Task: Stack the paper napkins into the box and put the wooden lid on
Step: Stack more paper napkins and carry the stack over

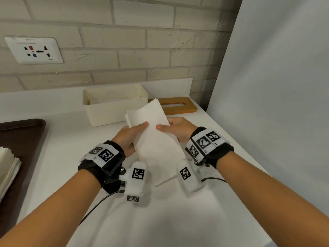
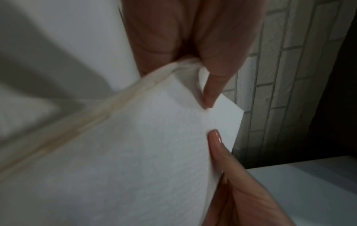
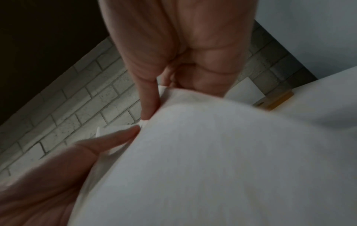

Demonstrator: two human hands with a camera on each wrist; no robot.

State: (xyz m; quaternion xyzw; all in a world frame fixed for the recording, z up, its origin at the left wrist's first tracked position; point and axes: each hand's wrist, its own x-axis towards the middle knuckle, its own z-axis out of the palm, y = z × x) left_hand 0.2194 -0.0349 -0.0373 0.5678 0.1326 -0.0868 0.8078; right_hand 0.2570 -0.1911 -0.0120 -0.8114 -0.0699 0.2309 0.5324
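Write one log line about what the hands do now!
both hands: left hand, right hand | hold: napkin stack | box: open | lid: off

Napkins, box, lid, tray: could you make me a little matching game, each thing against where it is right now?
Things:
1. napkins
2. box
3. lid
4. tray

Places:
A. at the left edge of the counter
B. flat on the counter, right of the box
C. held between left hand and right hand
D. by the wall, open

Pairs: 1-C, 2-D, 3-B, 4-A
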